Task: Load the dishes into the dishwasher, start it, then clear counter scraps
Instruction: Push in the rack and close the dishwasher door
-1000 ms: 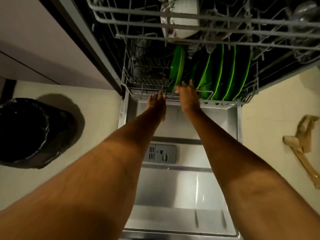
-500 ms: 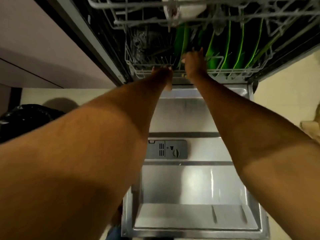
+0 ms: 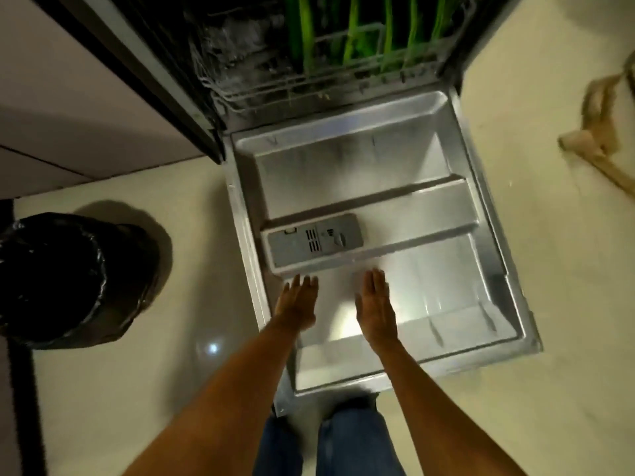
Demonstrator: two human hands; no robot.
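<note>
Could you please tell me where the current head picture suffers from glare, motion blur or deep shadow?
Head view: glare whitens the steel inner dishwasher door beside the right hand, plus a lamp reflection on the cream floor; motion blur smears the wire lower rack, green plates and left hand; the black-lined bin is lost in shadow.

floor (image 3: 515, 389): pale, glossy | black-lined bin (image 3: 68, 280) standing left | tan cloth (image 3: 604, 132) lying right

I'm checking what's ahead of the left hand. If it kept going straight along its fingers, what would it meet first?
Probably the detergent dispenser on the open dishwasher door; the left hand points up the door toward it. Its height above the door is unclear.
</note>
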